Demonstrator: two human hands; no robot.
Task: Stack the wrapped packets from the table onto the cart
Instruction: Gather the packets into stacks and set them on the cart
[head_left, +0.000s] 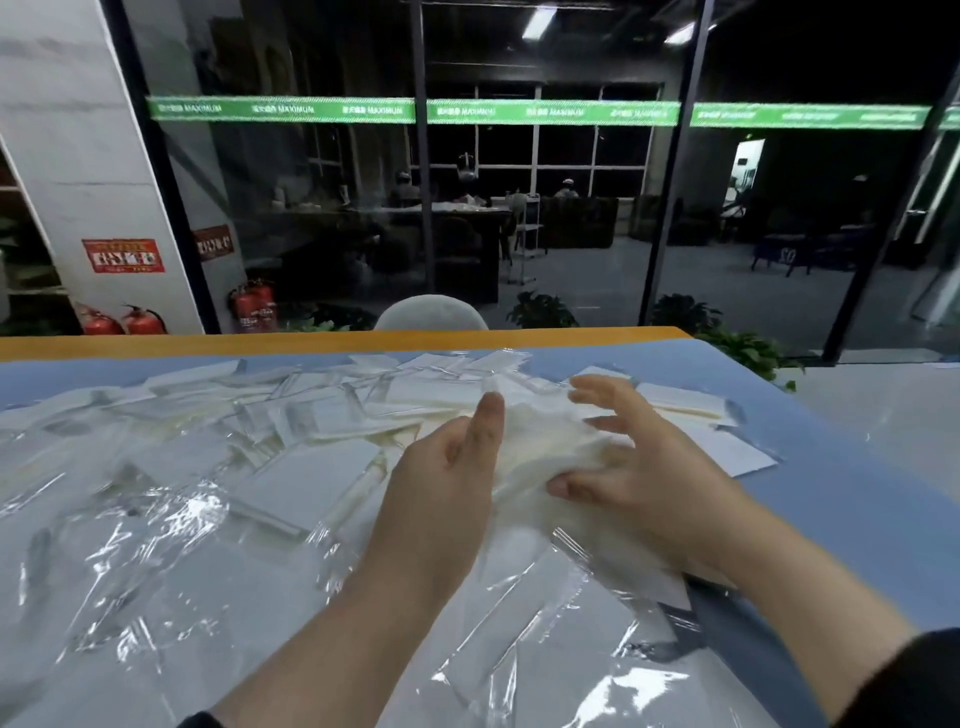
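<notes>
Dozens of wrapped packets (322, 467), flat white pieces in clear glossy film, lie scattered and overlapping across a blue table (857, 519) with an orange-wood far edge (311, 343). They cover most of the surface from the near left to the far middle, and the film throws bright glare near the viewer.

Just right of centre, both hands work on a small bundle of packets (535, 452) raised a little above the heap. Left hand (447, 483) stands edge-on against the bundle's left side, fingers straight and pressed together. Right hand (639, 467) cups the bundle's right side: its fingers are spread and reach over the top, while the thumb lies low against the near edge. The bundle is blurred, so how many packets it holds cannot be told. No cart shows anywhere in view.

Beyond the table's far edge, the rounded back of a pale chair (431, 312) rises. Behind it stands a dark glass wall (519, 182) crossed by a green printed band (415, 110). Far left, a white pillar (67, 156) carries a red sign (123, 255), with red fire extinguishers (122, 319) at its foot. Green plants (685, 312) sit low by the glass on the right.
</notes>
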